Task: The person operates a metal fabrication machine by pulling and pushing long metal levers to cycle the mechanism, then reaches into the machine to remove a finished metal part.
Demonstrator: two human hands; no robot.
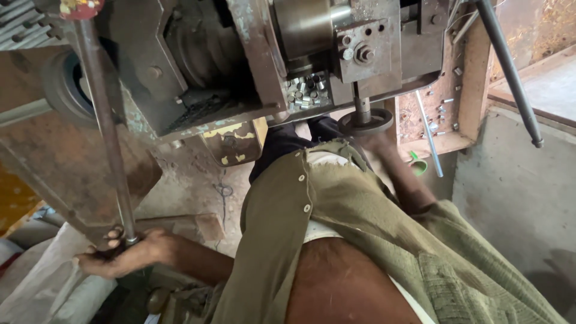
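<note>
Rusty steel lever rod (105,132) rises toward twelve o'clock from the left hand (123,252), fingers (114,231) clamped round its lower end; right hand's fingers blurred, grip unclear.

Metal workshop: heavy worn steel machine (252,66), long lever rod (105,126), small cut metal pieces (306,90), rough concrete floor (516,198).

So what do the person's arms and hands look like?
Both arms are bare, with no gloves, rings or watch that I can see. The left hand has a bare forearm behind it. The right hand is blurry, and its arm comes out of a loose olive-green shirt with pale buttons, worn open.
</note>
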